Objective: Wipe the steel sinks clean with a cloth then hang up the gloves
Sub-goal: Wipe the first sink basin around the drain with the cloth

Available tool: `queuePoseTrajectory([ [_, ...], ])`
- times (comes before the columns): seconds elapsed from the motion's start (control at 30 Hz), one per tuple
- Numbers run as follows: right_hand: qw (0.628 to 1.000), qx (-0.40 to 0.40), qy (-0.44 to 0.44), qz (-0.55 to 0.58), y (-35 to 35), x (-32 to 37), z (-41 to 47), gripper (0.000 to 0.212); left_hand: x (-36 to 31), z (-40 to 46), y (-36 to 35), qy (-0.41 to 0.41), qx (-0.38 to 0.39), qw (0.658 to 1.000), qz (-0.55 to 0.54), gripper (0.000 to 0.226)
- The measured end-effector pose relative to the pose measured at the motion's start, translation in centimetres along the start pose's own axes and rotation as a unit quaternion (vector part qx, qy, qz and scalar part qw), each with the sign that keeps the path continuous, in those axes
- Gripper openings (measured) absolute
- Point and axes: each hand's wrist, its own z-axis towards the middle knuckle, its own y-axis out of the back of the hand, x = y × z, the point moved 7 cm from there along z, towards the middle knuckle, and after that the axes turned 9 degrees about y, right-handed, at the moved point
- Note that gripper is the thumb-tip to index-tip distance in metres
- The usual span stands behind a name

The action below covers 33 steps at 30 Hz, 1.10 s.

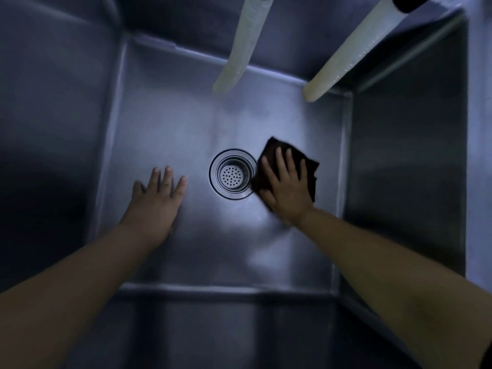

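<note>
Mid-wipe, I'd judge; right hand (286, 182) presses flat, fingers spread, on dark cloth (306, 166) on sink (170, 123) floor just beside drain (232, 173); left hand (159, 191) open, holding nothing; gloves not seen, hanging still left.

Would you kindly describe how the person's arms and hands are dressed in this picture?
Both forearms are bare up to the frame's edge: no sleeves, and no gloves on the left hand or right hand. No watch, bracelet or ring shows, though the light is dim.

Left hand (159, 193) and right hand (286, 182) flat, fingers spread
</note>
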Motion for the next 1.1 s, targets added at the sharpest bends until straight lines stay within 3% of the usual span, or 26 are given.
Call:
queuePoseTrajectory([
  [0.2,0.991,0.004,0.130,-0.030,-2.0,2.7,-6.4,0.064,0.2,0.1,-0.1,-0.001,0.008,0.999,-0.041,0.099],
  [0.47,0.999,0.018,-0.040,0.006,0.7,-2.3,4.1,0.071,0.5,0.2,-0.2,-0.005,0.009,0.999,-0.053,0.102],
  [0.6,0.997,-0.014,-0.072,0.024,2.7,-1.6,11.7,0.070,0.5,0.3,-0.2,-0.007,0.016,0.998,-0.058,0.096],
  [0.97,0.991,-0.023,0.128,-0.023,5.8,15.0,24.1,0.069,0.1,0.6,0.1,-0.003,0.004,1.000,-0.031,0.081],
  [1.1,0.980,-0.012,0.196,-0.041,7.0,17.1,26.2,0.071,-0.2,0.6,0.2,0.010,-0.005,1.000,-0.024,0.079],
])
